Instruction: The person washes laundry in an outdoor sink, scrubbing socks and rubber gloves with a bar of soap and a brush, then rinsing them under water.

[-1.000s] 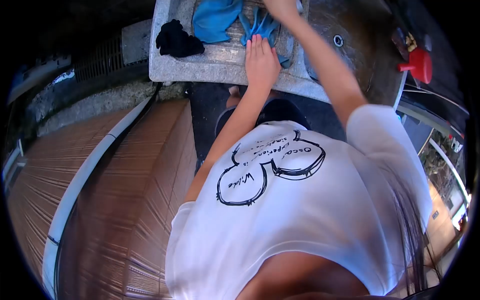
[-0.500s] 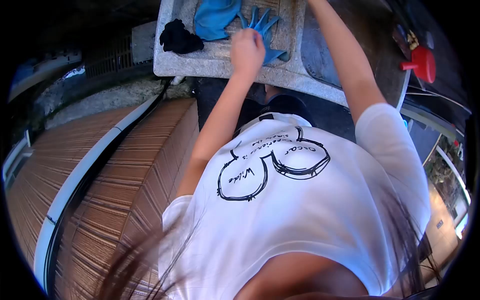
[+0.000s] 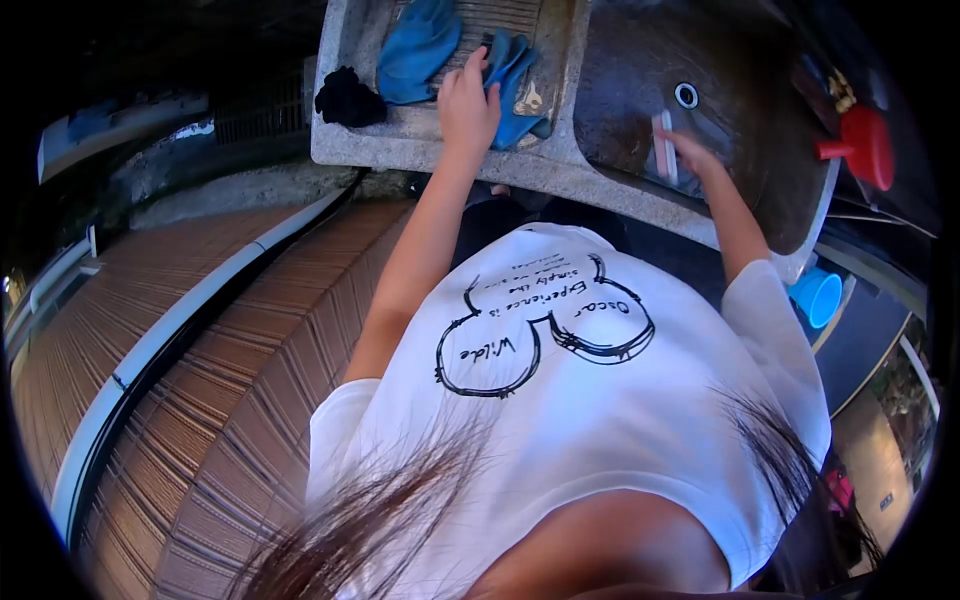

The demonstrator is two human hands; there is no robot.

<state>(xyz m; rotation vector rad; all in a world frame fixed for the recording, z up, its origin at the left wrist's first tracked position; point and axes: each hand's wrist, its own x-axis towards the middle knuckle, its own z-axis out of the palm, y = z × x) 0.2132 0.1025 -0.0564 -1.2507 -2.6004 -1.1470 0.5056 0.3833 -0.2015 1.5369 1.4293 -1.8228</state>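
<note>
Over the washboard side of a stone sink (image 3: 400, 152), my left hand (image 3: 467, 108) has its fingers apart at the edge of a blue rubber glove (image 3: 513, 75). Its fingertips reach the glove's left side; whether they press on it I cannot tell. A second crumpled blue piece (image 3: 415, 55), perhaps another glove, lies to the left, beside a bunched black cloth (image 3: 348, 98). In the basin on the right, my right hand (image 3: 695, 155) grips a pale scrub brush (image 3: 664, 147), slightly blurred. The brush is held on edge near the basin floor.
The wet dark basin (image 3: 625, 60) has a round drain (image 3: 686, 95). A red dipper (image 3: 866, 148) stands beyond its right rim. A light-blue bucket (image 3: 816, 297) is below the sink's right corner. A pale pipe (image 3: 160, 335) runs along brown ribbed panels at left.
My right hand has come back from beyond the top edge into the basin, with the brush in view. My left hand has shifted left and its fingers have spread; the glove's fingers are now folded.
</note>
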